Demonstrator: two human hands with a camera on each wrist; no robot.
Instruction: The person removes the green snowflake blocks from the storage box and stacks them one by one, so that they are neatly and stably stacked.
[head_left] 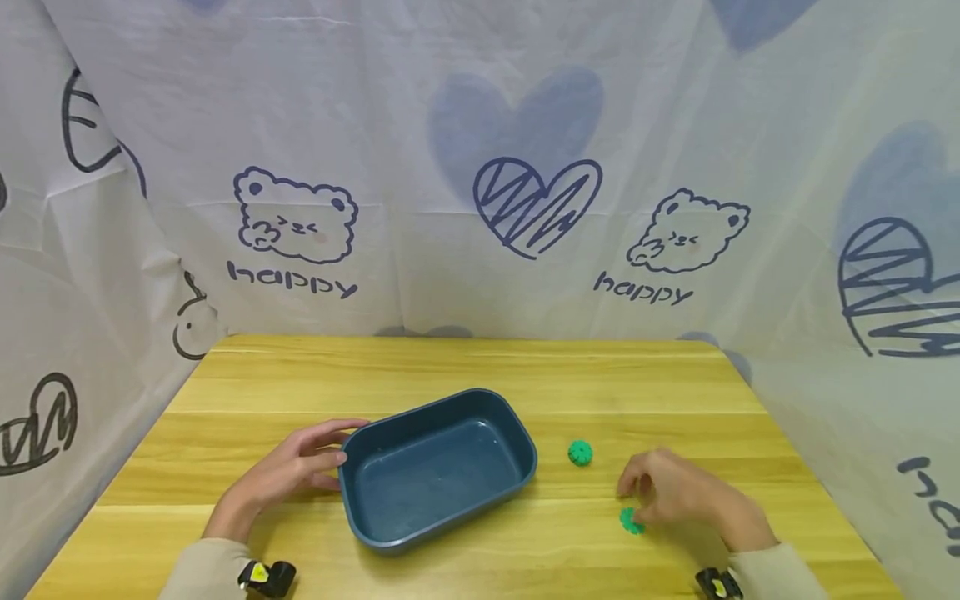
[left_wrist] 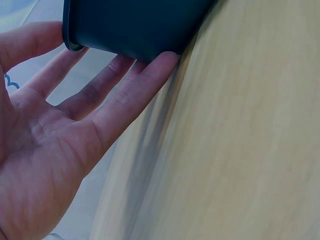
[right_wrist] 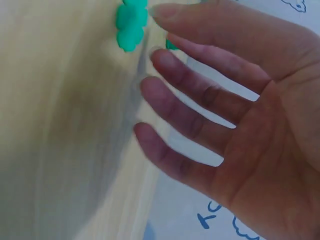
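A dark blue rectangular bin (head_left: pixel 438 483) with rounded corners stands at an angle on the table, its inside bare. My left hand (head_left: pixel 296 467) rests against its left end, thumb at the rim. In the left wrist view, fairly straight fingers (left_wrist: pixel 120 97) touch the bin's outer wall (left_wrist: pixel 135 27). Over at the right, my right hand (head_left: pixel 678 496) hovers low, fingers loosely bent. Right beside its thumb lies a small green scalloped, flower-like piece (head_left: pixel 632 521), also in the right wrist view (right_wrist: pixel 131 25). A second green flower-like piece (head_left: pixel 580 452) sits between bin and right hand.
The wooden table (head_left: pixel 300 375) has its far edge against a white cloth (head_left: pixel 405 167) printed with hearts and bear faces. More of this cloth hangs at both sides. Each wrist wears a small black camera (head_left: pixel 267 577).
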